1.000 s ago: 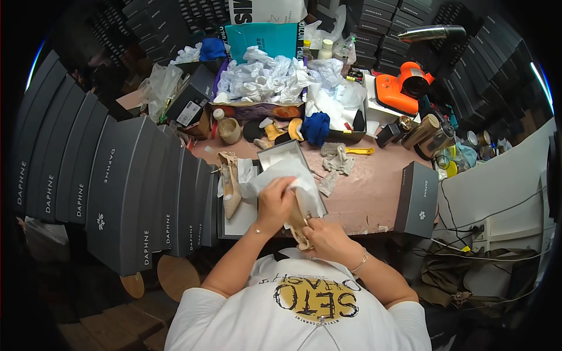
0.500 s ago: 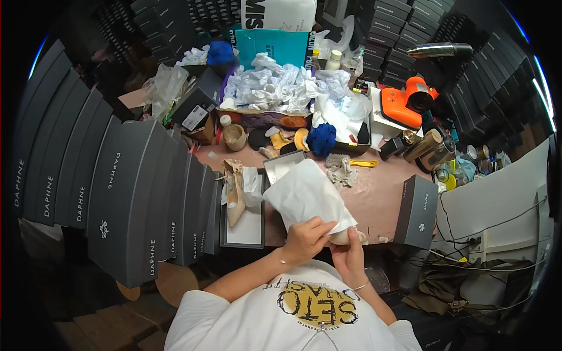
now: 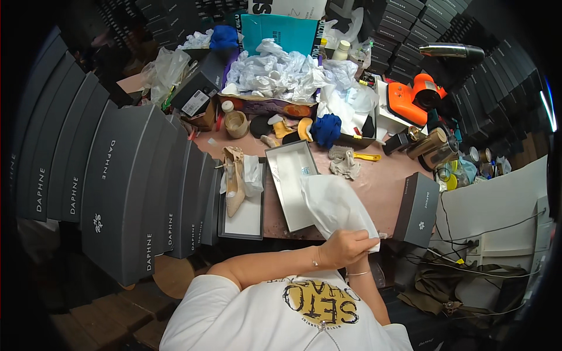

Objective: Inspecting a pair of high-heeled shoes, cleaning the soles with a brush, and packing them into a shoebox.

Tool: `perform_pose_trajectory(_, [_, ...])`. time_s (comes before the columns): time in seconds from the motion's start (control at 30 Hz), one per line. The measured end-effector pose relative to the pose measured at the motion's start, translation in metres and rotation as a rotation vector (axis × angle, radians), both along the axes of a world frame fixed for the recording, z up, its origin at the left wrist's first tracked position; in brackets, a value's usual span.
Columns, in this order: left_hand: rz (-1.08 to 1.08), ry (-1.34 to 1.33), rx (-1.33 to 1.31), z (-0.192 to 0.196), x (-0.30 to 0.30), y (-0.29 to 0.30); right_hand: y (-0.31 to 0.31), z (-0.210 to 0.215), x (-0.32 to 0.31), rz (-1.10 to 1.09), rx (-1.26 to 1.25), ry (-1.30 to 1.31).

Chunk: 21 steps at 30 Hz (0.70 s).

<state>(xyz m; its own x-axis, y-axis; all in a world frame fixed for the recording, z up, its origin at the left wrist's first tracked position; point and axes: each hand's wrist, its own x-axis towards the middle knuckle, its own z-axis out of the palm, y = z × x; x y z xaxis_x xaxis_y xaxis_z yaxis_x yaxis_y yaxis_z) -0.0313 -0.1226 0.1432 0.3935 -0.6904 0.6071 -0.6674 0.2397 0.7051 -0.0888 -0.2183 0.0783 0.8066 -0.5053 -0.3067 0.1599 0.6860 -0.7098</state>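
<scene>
My left hand (image 3: 346,246) is closed on the edge of a sheet of white tissue paper (image 3: 338,202), at the table's front edge. Behind it, my right hand (image 3: 358,265) shows little more than its wrist; its fingers are hidden. The beige shoe seen there earlier is out of sight. Left of the paper, a shallow grey tray with a white inside (image 3: 291,205), a box or its lid, lies slanted. Further left, a beige pointed shoe (image 3: 235,186) rests in an open grey shoebox (image 3: 246,228), with white tissue (image 3: 253,178) beside it.
Tall stacks of grey shoeboxes (image 3: 126,193) line the left side. At the back stands a carton (image 3: 269,106) heaped with crumpled tissue. A grey rag (image 3: 344,163), a yellow-handled tool (image 3: 367,157) and a blue cloth (image 3: 326,130) lie ahead. Another grey shoebox (image 3: 417,207) stands at right.
The tissue paper has moved right and toward me, uncovering more of the slanted tray. My left hand has shifted right, across my right hand. The shoe beneath the paper no longer shows.
</scene>
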Motion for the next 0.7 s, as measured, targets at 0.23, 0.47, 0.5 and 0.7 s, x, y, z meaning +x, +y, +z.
perform_pose_trajectory(0.23, [-0.238,0.153,0.226,-0.007,-0.013,0.006,0.007,0.005,0.01,0.073,-0.059,0.0])
perform_pose_trajectory(0.47, [-0.051,1.722,-0.06,-0.044,0.032,0.074,0.024,0.005,0.018,0.312,-0.843,0.172])
perform_pose_trajectory(0.5, [-0.357,2.073,-0.184,-0.04,0.047,0.072,0.03,0.003,0.026,0.36,-1.029,0.149])
perform_pose_trajectory(0.7, [0.171,1.957,-0.41,-0.067,0.078,0.076,0.022,0.018,0.031,0.676,-1.054,0.14])
